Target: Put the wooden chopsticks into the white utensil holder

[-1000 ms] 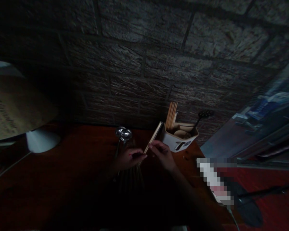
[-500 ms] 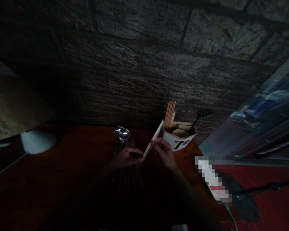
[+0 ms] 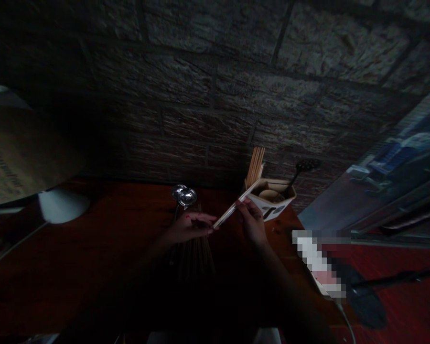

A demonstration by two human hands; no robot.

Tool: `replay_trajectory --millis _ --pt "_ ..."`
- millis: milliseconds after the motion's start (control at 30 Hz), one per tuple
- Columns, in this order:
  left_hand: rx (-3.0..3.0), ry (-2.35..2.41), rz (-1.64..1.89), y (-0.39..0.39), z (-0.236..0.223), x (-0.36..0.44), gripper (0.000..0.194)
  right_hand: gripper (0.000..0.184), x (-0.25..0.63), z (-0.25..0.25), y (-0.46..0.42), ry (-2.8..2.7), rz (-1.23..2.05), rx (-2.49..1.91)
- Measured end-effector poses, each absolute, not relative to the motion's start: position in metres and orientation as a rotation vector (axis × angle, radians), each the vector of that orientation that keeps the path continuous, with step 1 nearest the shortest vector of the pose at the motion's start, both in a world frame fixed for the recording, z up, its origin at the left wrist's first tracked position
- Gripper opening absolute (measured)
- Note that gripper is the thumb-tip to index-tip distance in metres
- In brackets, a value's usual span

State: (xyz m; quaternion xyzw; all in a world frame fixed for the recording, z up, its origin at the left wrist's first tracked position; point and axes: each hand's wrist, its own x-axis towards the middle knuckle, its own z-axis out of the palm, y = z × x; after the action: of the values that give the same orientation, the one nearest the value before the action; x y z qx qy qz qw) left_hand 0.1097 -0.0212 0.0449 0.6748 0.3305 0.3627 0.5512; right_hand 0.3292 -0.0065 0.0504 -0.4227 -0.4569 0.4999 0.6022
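Note:
A few light wooden chopsticks [image 3: 231,209] slant between my hands, their upper ends passing in front of the utensil holder. My right hand [image 3: 251,219] pinches them around the middle. The fingers of my left hand [image 3: 191,226] are closed on their lower end. Under and beside my left hand, more chopsticks [image 3: 197,258] lie loose on the dark table. Two shiny metal ladles [image 3: 187,196] lie just behind that hand. To the right stands the white utensil holder [image 3: 268,210], with upright chopsticks [image 3: 256,165] in its left part and a black slotted spoon [image 3: 306,165] leaning out.
A rough brick wall [image 3: 186,81] rises behind the wooden table [image 3: 122,215]. At the left is a lamp with a printed shade [image 3: 21,157] and white base [image 3: 62,206]. A blurred white object [image 3: 318,263] with a cable sits at the table's right edge.
The chopsticks in my hands have tilted flatter, their upper ends leaning further right over the holder's front. My left hand has risen slightly. The view has shifted a little.

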Motion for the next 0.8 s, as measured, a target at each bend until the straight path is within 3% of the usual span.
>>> replay_trajectory --millis 400,600,667,800 --pt "1.563 0.847 0.882 -0.0229 0.0427 0.1140 0.035 0.033 0.3275 0.0488 -0.0076 -1.014 1.176 -0.954" --pt "1.650 0.842 0.956 -0.0238 0.0446 0.1158 0.023 0.036 0.3293 0.0528 -0.0087 -1.032 1.152 -0.981" --pt "1.670 0.900 0.917 -0.0234 0.0434 0.1161 0.032 0.034 0.3293 0.0542 -0.0090 -1.073 1.163 -0.964" --pt "1.678 0.944 0.937 -0.0214 0.0380 0.1165 0.028 0.025 0.3309 0.0557 -0.0102 -1.142 1.192 -0.925"
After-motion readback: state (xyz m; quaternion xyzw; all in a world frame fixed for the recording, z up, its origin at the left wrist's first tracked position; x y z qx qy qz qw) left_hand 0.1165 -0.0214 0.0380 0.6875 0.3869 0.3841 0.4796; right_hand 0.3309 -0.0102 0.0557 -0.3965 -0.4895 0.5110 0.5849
